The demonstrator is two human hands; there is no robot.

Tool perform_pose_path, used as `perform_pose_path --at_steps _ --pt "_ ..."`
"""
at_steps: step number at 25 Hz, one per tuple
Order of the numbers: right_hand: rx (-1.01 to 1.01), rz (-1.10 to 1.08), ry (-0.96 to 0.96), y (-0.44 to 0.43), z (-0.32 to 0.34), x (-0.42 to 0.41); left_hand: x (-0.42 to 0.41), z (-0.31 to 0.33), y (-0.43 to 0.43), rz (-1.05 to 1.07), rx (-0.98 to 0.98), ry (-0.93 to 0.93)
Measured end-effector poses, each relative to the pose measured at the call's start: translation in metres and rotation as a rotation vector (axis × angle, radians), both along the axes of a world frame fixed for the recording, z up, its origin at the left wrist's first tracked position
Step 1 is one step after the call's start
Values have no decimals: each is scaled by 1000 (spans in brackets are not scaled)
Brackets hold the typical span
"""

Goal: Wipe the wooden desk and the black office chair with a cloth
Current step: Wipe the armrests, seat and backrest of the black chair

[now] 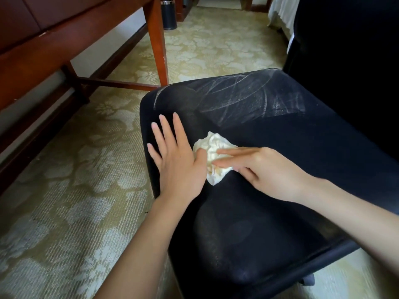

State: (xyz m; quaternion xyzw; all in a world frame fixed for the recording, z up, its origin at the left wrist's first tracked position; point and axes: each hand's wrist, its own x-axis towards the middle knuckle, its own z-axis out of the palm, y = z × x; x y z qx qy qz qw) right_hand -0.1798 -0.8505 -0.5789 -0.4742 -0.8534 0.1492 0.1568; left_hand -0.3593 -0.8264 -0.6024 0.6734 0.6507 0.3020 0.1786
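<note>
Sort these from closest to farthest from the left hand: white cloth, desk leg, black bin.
1. White cloth, on the seat, by the thumb of the left hand.
2. Desk leg, on the carpet beyond the seat.
3. Black bin, far back past the desk leg.

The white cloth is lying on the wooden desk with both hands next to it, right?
No. The head view shows the white cloth lying on the seat of the black chair, not on the wooden desk, which stands off to the left. The rest is right: the left hand and the right hand are both next to it.
</note>
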Motion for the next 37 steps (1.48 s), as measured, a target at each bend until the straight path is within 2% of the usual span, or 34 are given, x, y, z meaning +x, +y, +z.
perform_pose_path --at_steps 3,6,9,11,19,25,29,31,32,34,36,37 --pt "2 -71 -62 35 -2 0 3 -12 3 -51 -21 143" --pt "-1 -263 -79 83 -7 2 3 -22 3 -92 -59 296" --pt "-12 -533 -98 116 -11 -6 4 -22 2 -91 -33 346" --pt "-10 -609 -125 115 -10 -18 6 -23 0 -93 -25 356" --pt "30 -284 -112 40 -7 -20 19 -22 -23 -53 -95 291" --pt "65 -167 -96 22 -11 -3 37 -38 -58 -131 137 26" --pt "66 -9 -92 27 -10 -5 38 -42 -84 -238 251 -347" --pt "70 77 -102 31 -8 -17 23 -49 -87 -50 260 -371" --pt "75 117 -109 32 -7 -26 14 -53 -85 106 194 -404" --pt "84 200 -136 32 -5 -51 -8 -54 -81 346 -119 -594" --pt "80 261 -206 29 -4 -81 -24 -52 -82 374 -352 -792" --pt "76 286 -258 29 -4 -97 -27 -50 -84 348 -388 -863"
